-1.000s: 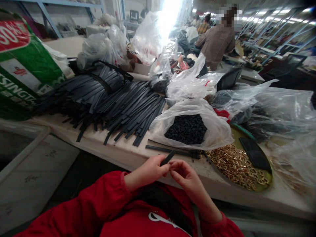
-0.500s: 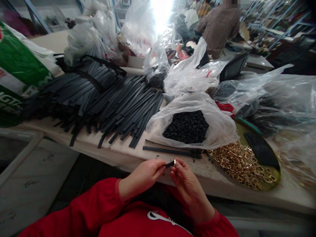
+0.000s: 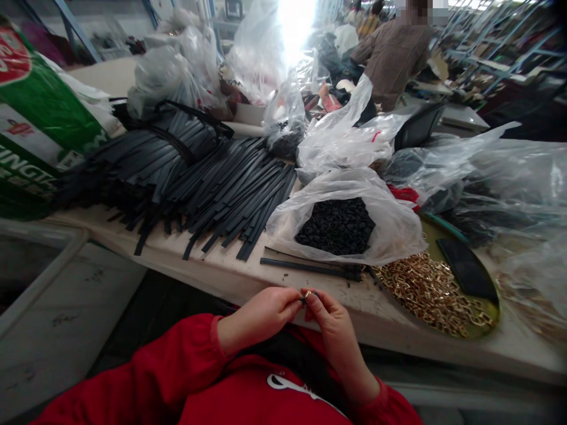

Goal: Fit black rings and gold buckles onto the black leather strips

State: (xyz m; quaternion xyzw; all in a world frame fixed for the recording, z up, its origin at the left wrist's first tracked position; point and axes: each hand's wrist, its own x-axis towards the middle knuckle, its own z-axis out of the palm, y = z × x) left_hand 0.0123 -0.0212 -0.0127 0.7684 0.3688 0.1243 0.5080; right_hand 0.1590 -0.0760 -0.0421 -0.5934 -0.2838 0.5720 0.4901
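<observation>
My left hand (image 3: 266, 316) pinches a black strap, mostly hidden by the fingers, just past the bench's front edge. My right hand (image 3: 334, 324) closes thumb and fingers on a small gold buckle (image 3: 308, 294) at the strap's end. The fingertips of both hands nearly meet there. Behind them on the bench lies a narrow black strap (image 3: 305, 267). A clear plastic bag (image 3: 401, 236) gapes around a heap of small black loops (image 3: 339, 224). To the right, many gold buckles (image 3: 436, 298) are heaped in a round yellowish tray (image 3: 495, 321).
Many black straps (image 3: 239, 195) are fanned across the bench (image 3: 221, 265), partly bundled on the left beside a green sack (image 3: 53, 118). A flat black rectangular object (image 3: 468, 270) rests in the tray. Plastic bags (image 3: 349, 139) crowd the back. Another person (image 3: 394, 56) stands beyond.
My right hand has moved slightly left, and the fingertips have come together around the buckle, covering more of the strap. The view has shifted a little.
</observation>
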